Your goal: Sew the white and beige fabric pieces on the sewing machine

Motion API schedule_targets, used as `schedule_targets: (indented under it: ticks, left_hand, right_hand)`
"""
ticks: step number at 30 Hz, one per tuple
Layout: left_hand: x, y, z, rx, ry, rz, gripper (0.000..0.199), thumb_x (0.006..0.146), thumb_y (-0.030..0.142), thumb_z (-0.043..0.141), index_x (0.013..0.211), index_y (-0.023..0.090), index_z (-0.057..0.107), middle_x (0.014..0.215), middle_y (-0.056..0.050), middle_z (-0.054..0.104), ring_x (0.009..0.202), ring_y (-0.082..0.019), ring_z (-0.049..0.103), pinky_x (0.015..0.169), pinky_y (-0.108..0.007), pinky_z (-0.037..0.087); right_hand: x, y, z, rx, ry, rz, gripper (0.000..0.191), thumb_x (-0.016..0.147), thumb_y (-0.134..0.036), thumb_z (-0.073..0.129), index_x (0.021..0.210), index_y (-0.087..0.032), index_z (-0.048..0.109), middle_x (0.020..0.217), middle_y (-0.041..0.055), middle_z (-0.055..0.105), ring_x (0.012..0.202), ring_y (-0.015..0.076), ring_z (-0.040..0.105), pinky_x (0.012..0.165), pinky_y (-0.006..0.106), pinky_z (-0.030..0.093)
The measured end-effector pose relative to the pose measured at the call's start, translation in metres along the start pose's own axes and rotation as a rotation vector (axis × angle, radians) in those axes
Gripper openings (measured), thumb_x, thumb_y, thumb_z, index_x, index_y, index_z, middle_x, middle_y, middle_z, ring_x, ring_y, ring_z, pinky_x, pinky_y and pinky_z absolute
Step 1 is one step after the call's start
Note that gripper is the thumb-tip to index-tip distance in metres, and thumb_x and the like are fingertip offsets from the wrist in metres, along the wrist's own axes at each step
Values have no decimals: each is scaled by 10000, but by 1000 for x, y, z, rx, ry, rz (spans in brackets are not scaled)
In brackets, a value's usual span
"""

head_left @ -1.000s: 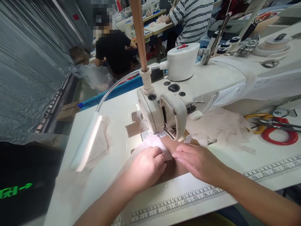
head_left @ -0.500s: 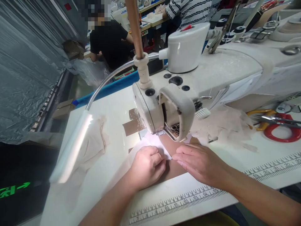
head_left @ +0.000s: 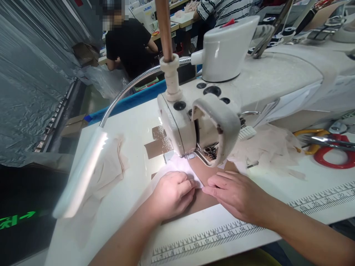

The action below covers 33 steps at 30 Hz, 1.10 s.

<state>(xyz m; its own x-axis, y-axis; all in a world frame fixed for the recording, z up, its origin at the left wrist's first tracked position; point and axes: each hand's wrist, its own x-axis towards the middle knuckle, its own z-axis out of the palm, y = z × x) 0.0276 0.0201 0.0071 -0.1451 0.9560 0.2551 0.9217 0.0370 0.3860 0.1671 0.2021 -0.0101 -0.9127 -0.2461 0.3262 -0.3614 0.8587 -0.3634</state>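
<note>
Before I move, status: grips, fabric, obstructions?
Left grip on pale fabric; right grip at its near corner. Fabric's far end under sewing machine head. Scissors off right, apart from both.

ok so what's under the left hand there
Pale cloth shows ahead of the left hand and along its outer side, and brown material shows on its inner side. The hand covers whatever lies directly below, so how the two meet there can't be seen.
</note>
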Motion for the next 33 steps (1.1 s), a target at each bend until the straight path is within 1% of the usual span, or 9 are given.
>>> schedule_targets:
  ticks: [2, 5, 11, 18, 23, 28, 31, 33]
  left_hand:
    - [1, -1, -2, 23, -15, 35, 249, 940, 198, 414, 1043, 162, 638, 707, -35, 585, 623, -145, 529, 568, -263, 410]
    - [2, 0, -4, 62, -23, 79, 283, 957, 199, 392, 1050, 150, 655, 684, -41, 586, 606, -146, 511, 550, -263, 397]
    - [2, 1, -7, 114, -53, 111, 326, 975, 227, 360, 1064, 165, 668, 669, -40, 559, 595, -143, 499, 551, -267, 409]
    - [-2, 0, -8, 210, -110, 143, 323, 976, 209, 356, 1098, 158, 651, 701, -50, 576, 623, -160, 514, 564, -286, 423]
    - [-4, -2, -6, 204, -106, 148, 297, 962, 188, 392, 1114, 143, 643, 730, -54, 590, 642, -169, 523, 581, -297, 428]
    - [-3, -1, -5, 196, -91, 150, 294, 964, 182, 388, 1084, 129, 651, 720, -55, 588, 636, -168, 531, 578, -296, 436]
    - [-2, 0, -7, 182, -80, 147, 295, 967, 183, 384, 1067, 133, 656, 720, -59, 593, 633, -167, 528, 567, -294, 441]
    - [-2, 1, -9, 146, -68, 116, 287, 961, 192, 396, 1051, 142, 665, 743, -69, 608, 644, -167, 526, 564, -287, 447]
  right_hand:
    - [0, 0, 0, 9, -5, -6, 274, 870, -58, 387, 977, -177, 610, 765, 35, 544, 676, 159, 423, 621, 299, 316]
    - [0, 1, 1, 19, -2, -6, 284, 881, -60, 379, 1006, -167, 611, 759, 39, 542, 680, 160, 426, 613, 300, 321]
    - [0, 0, 2, 6, 24, 5, 297, 869, -60, 378, 993, -185, 617, 740, 26, 540, 666, 154, 435, 596, 291, 325]
    - [-3, 2, 5, -4, 39, 9, 296, 863, -63, 392, 995, -194, 623, 733, 21, 520, 662, 153, 422, 594, 291, 311]
    - [-2, 1, 2, 22, 53, 3, 294, 864, -55, 400, 1013, -183, 619, 739, 24, 529, 663, 154, 434, 582, 290, 307]
    - [-1, 0, 0, 64, 59, 57, 296, 889, -73, 387, 1055, -189, 602, 780, 30, 553, 681, 157, 453, 589, 290, 320]
    - [-1, -1, 4, 15, 18, 33, 342, 849, -42, 378, 1073, -182, 595, 779, 35, 546, 681, 169, 442, 602, 304, 308]
    - [-2, -2, 8, -10, 13, 25, 374, 814, -20, 373, 1076, -173, 592, 785, 42, 546, 696, 180, 436, 619, 313, 302]
